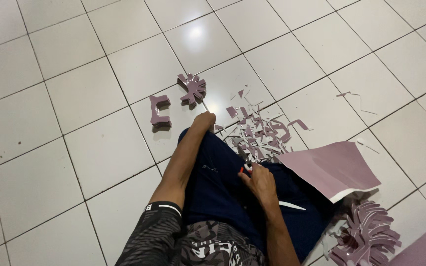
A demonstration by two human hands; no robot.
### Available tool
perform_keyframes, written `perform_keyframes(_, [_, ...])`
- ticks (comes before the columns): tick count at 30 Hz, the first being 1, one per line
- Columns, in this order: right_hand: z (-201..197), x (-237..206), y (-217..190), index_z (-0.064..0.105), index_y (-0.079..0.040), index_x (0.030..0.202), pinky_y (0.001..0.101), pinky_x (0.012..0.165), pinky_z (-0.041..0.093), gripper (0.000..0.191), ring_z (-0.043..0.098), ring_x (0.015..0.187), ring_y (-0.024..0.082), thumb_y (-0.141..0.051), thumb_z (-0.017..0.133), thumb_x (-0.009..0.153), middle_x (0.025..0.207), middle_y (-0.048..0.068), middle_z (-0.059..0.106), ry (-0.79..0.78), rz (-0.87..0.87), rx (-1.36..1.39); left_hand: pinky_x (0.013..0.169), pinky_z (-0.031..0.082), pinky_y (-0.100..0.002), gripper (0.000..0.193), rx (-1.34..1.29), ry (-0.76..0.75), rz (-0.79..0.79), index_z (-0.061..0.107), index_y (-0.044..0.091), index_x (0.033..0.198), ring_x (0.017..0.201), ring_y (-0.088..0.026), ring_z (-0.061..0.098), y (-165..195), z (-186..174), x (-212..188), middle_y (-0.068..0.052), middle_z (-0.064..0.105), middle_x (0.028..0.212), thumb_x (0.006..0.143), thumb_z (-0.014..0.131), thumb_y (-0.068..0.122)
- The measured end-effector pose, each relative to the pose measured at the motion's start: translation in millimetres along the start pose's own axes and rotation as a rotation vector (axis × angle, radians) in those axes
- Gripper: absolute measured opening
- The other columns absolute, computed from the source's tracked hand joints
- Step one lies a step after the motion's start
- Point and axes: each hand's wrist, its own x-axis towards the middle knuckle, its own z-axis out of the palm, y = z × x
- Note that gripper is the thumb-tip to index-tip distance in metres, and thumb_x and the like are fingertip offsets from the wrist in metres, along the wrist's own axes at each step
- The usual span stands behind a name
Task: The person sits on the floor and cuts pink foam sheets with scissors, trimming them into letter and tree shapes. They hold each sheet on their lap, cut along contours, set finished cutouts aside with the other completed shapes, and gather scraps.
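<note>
A small red-and-black cutter (245,170) sits in the right-hand grip over the lap; mauve offcut scraps (258,135) lie heaped on the floor just beside the left.

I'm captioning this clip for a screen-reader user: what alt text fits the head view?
Seen from above, a person sits on a white tiled floor, left hand reaching to mauve paper scraps and right hand holding a small red-and-white tool. Two mauve cut shapes lie ahead, a large mauve sheet at right.
</note>
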Motion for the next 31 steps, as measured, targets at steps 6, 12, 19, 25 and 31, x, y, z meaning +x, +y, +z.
perform_keyframes(6, [-35, -70, -121, 0.059, -0.008, 0.142, 0.0481, 0.130, 0.025, 0.081, 0.049, 0.147, 0.037, -0.060, 0.073, 0.081, 0.146, 0.019, 0.061, 0.123, -1.313, 0.396, 0.089, 0.057, -0.049, 0.021, 0.077, 0.029, -0.124, 0.076, 0.008, 0.109, 0.115, -0.033, 0.067, 7, 3, 5, -0.013, 0.070, 0.122, 0.091, 0.067, 0.011])
perform_keyframes(12, [-39, -94, -179, 0.067, -0.010, 0.124, 0.0335, 0.092, 0.052, 0.073, 0.067, 0.103, 0.023, -0.070, 0.070, 0.082, 0.109, 0.006, 0.069, -0.121, -1.555, 0.569, 0.091, 0.058, -0.049, 0.022, 0.094, 0.044, -0.131, 0.076, 0.009, 0.113, 0.117, -0.033, 0.067, 6, 7, 5, -0.012, 0.070, 0.125, 0.096, 0.062, 0.011])
perform_keyframes(19, [-7, -99, -183, 0.068, -0.009, 0.082, 0.0322, 0.058, 0.046, 0.051, 0.062, 0.068, 0.020, -0.060, 0.076, 0.084, 0.075, 0.004, 0.063, 0.169, -1.354, 0.752, 0.107, 0.046, -0.061, 0.027, 0.248, 0.029, -0.038, 0.074, 0.010, 0.119, 0.129, -0.035, 0.059, 18, 17, 11, -0.015, 0.064, 0.134, 0.094, 0.067, 0.016])
perform_keyframes(25, [5, -69, -165, 0.073, -0.003, 0.113, 0.0460, 0.098, 0.055, 0.074, 0.073, 0.103, 0.028, -0.073, 0.052, 0.098, 0.109, 0.012, 0.073, 0.156, -1.500, 0.729, 0.109, 0.029, -0.076, 0.078, 0.340, 0.135, 0.029, 0.038, 0.020, 0.146, 0.152, -0.044, 0.018, 23, 1, 2, -0.018, 0.018, 0.162, 0.081, 0.077, 0.036])
perform_keyframes(31, [13, 26, -128, 0.073, -0.008, 0.102, 0.0589, 0.118, 0.041, 0.083, 0.073, 0.112, 0.029, -0.081, 0.033, 0.099, 0.107, 0.011, 0.075, 0.155, -1.200, 0.545, 0.118, 0.028, -0.060, 0.135, 0.312, 0.113, 0.153, -0.002, 0.025, 0.169, 0.154, -0.053, 0.000, 43, -13, -8, -0.030, -0.012, 0.171, 0.069, 0.086, 0.051])
